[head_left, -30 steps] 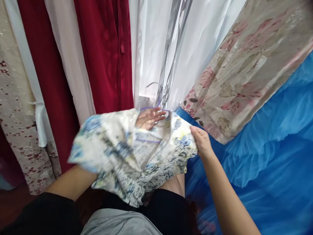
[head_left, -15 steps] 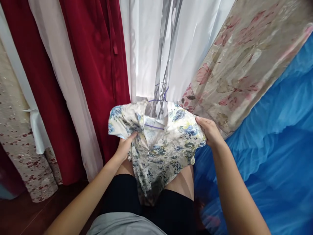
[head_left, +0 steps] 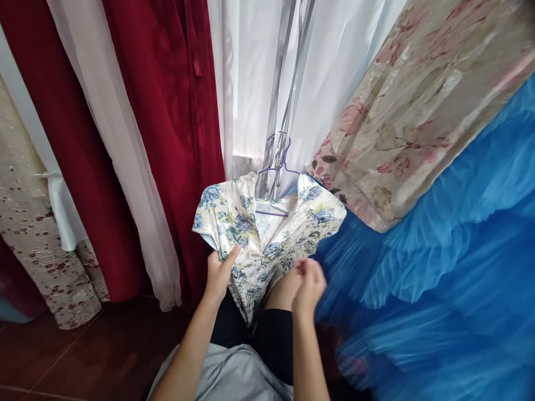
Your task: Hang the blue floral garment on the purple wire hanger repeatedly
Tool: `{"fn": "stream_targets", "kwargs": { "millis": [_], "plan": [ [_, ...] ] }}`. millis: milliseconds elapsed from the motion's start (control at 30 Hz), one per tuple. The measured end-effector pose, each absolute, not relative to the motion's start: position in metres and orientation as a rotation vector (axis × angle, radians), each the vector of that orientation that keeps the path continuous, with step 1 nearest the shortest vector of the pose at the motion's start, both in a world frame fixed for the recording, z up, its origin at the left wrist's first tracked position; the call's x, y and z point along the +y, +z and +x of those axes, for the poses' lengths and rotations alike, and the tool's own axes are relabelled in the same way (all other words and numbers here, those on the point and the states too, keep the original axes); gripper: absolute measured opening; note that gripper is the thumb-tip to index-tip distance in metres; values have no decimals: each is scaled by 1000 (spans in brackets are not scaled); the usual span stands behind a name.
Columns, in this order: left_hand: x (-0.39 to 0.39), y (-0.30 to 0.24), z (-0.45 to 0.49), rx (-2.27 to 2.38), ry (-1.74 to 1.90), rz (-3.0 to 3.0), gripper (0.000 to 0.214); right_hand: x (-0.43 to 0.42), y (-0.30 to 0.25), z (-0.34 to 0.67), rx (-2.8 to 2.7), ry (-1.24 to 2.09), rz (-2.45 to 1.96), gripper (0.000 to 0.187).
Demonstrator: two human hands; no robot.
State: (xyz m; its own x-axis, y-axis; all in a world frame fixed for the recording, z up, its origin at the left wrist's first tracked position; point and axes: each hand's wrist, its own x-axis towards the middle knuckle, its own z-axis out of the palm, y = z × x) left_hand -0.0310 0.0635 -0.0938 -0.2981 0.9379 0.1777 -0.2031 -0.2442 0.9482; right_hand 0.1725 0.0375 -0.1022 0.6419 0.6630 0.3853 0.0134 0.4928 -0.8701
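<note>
A cream floral blouse (head_left: 238, 220) with blue and yellow-green flowers, short sleeves and a V neckline hangs on a thin purple wire hanger (head_left: 286, 166) in front of me. My left hand (head_left: 220, 273) grips its left side, thumb on the front and fingers hidden behind the cloth. At its lower right edge, my right hand (head_left: 310, 285) is closed, with the fingertips at the cloth; motion blurs them a little. Below the neckline the blouse narrows down to a point over my lap.
Dark red cloth (head_left: 167, 111), pale pink sheer cloth (head_left: 121, 145) and white cloth (head_left: 251, 83) with grey ribbons (head_left: 288, 67) hang behind. To the right are a beige floral cloth (head_left: 401, 133) and a blue ruffled tulle garment (head_left: 460, 267). The floor (head_left: 75, 356) is dark red tile.
My right hand has let go of the right sleeve and moved down and left to the blouse's lower side. The left hand has dropped slightly. More of the purple hanger shows.
</note>
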Motion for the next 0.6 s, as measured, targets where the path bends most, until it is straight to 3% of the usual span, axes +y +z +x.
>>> {"fn": "stream_targets", "kwargs": {
  "millis": [133,300,467,533,600],
  "plan": [
    [50,-91,-25,1117,1653,1119,41,36,-110,116,-1159,1009,-948,29],
    [41,-89,-31,1159,1648,1210,39,40,-94,114,-1150,1016,-907,37],
    [36,-88,-37,1430,2090,1452,44,24,-93,143,-905,927,-1010,38],
    [33,-88,-32,1401,2047,1742,37,19,-89,152,-919,938,-1046,36],
    [29,-87,-24,1233,1776,2136,23,14,-84,159,-1010,985,-1070,32]
  ]
}}
